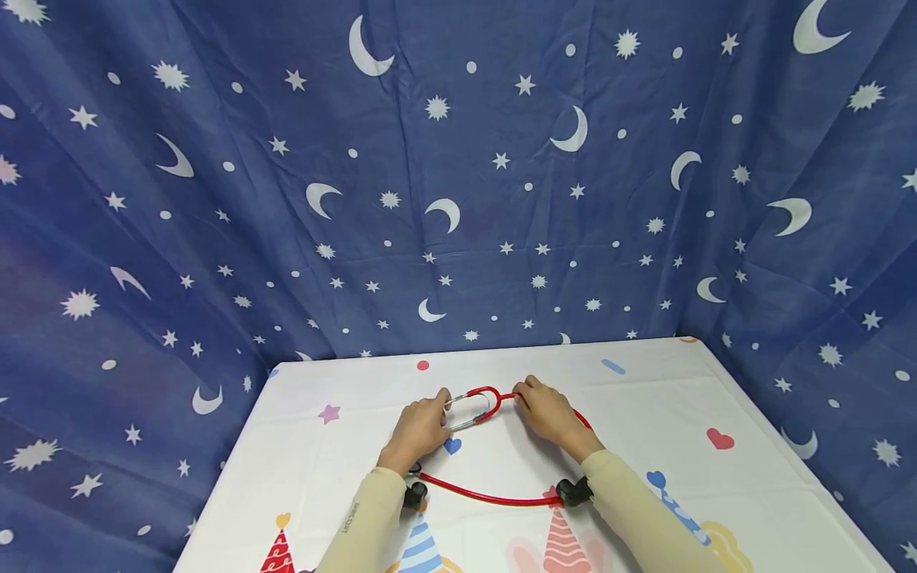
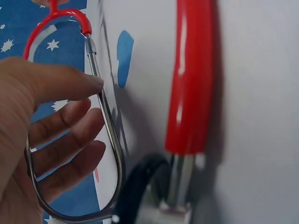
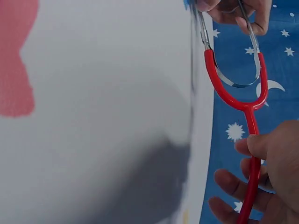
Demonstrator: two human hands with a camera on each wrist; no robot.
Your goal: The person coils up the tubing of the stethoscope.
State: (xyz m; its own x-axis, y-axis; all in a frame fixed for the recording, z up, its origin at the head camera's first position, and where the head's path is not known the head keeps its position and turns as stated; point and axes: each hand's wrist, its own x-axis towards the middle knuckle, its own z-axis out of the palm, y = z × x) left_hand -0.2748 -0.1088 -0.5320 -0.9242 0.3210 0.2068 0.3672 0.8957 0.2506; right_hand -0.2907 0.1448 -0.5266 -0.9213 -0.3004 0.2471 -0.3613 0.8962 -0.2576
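Note:
A red stethoscope [image 1: 499, 399] is spread between both hands above the white table. Its metal ear tubes [image 2: 110, 126] are gripped by my left hand [image 1: 421, 430], thumb against one tube, the other passing by the palm. My right hand [image 1: 548, 410] pinches the red tubing [image 3: 252, 123] just behind the Y-shaped fork [image 3: 249, 106], fingers curled around it. From there the tubing runs under the right forearm and loops back across the table toward the left wrist. A metal stem with a dark ring [image 2: 140, 186] sits at the tube's end, close to the left wrist camera.
A white tablecloth [image 1: 358, 454] printed with hearts, stars and party hats covers the table. Behind and at both sides hangs a blue curtain [image 1: 487, 239] with white moons and stars. Black wrist cameras [image 1: 571, 493] are worn on both wrists.

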